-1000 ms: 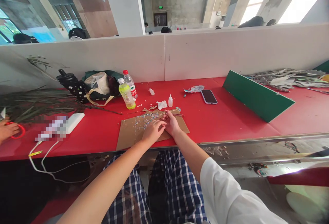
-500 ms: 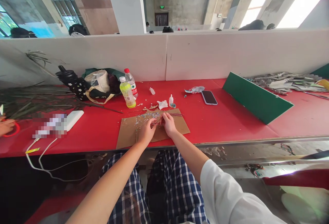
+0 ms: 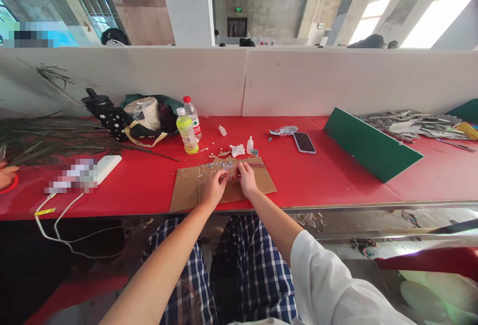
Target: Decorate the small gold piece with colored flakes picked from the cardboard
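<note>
Beyond a white partition (image 3: pixel 313 81), a large concrete hall with pillars and bright windows. Along the partition, a long red counter (image 3: pixel 142 185), crowded at both ends: dry palm leaves (image 3: pixel 48 141) on the left, a co-worker's hand (image 3: pixel 5 175) at the edge of view, and on the right a leaning green board (image 3: pixel 373 143) beside a heap of paper scraps (image 3: pixel 407 126). Toward the middle, a black flowered flask (image 3: pixel 106 116), a cloth tote bag (image 3: pixel 145 116), a yellow-green drink bottle (image 3: pixel 186 133), a clear water bottle (image 3: pixel 192 116) with a red cap, and a phone (image 3: pixel 304 142). Further left, a white power bank (image 3: pixel 110 168), its white cable (image 3: pixel 56 230) trailing over the counter's edge.

Straight ahead, a cardboard sheet (image 3: pixel 186 190) flat on the counter, dusted with a band of tiny glittery beads (image 3: pixel 214 165). Above the sheet's middle, a thin reddish stem (image 3: pixel 257 165), pinched between thumb and fingers of the right hand (image 3: pixel 247 179). Just beside it, the left hand (image 3: pixel 214 188), fingers curled inward, its exact hold hidden. Past the far edge of the cardboard, a crumpled tissue (image 3: pixel 237 150) and a small dropper bottle (image 3: pixel 250 146).

Main risks, by judgement: beads scattering from the rimless cardboard at a brush of the wrist; the slender stem bending or slipping under too tight a pinch; the light dropper bottle toppling at a careless reach.
</note>
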### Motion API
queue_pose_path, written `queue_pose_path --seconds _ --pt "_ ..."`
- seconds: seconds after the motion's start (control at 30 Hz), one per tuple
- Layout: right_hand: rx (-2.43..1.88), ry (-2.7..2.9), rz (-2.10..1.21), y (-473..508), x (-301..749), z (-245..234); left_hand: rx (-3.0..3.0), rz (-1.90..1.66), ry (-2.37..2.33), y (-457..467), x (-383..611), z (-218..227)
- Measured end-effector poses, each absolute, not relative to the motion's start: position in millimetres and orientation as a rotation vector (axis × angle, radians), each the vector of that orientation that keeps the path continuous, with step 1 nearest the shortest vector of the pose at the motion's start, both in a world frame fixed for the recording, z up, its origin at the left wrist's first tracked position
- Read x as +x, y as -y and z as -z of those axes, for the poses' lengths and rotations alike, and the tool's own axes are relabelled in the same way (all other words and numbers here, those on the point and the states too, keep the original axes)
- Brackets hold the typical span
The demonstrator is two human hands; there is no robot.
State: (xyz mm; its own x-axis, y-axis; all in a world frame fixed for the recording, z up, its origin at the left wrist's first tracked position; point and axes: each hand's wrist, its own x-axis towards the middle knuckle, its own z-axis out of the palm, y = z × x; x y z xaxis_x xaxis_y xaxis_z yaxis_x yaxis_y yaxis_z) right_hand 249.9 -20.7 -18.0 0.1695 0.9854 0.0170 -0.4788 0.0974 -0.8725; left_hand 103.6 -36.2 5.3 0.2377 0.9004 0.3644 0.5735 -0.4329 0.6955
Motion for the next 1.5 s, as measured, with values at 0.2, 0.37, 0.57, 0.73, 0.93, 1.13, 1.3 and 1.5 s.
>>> queue_pose_path --seconds 0.2,0.37,0.57,0.73,0.93,1.13,1.3,1.5 --pt "-0.891 0.779 -1.256 20.8 250.1 17.2 2.099 -1.052 -1.367 37.3 103.1 -5.0" --pt "-0.897 0.797 -1.263 20.3 250.8 16.5 2.117 -1.067 -1.364 36.4 102.6 -2.6" --pt "-0.896 0.803 -1.27 20.6 251.9 16.1 2.144 -1.083 -1.334 32.9 102.3 2.1" --pt "-0.898 0.796 -1.269 20.1 252.2 15.7 2.138 -1.068 -1.348 32.0 102.3 3.4" --pt "-0.894 0.792 -1.268 21.0 251.9 15.4 2.118 -1.065 -1.36 33.9 102.3 0.4" --pt "-0.891 0.786 -1.261 22.0 251.0 15.3 2.1 -1.078 -1.347 35.8 102.7 -2.3" --pt "-0.895 0.785 -1.257 22.0 250.7 15.0 2.076 -1.093 -1.349 35.9 102.1 -2.0" --pt "-0.909 0.773 -1.246 22.4 249.2 15.0 2.035 -1.167 -1.37 33.6 99.8 -0.3"
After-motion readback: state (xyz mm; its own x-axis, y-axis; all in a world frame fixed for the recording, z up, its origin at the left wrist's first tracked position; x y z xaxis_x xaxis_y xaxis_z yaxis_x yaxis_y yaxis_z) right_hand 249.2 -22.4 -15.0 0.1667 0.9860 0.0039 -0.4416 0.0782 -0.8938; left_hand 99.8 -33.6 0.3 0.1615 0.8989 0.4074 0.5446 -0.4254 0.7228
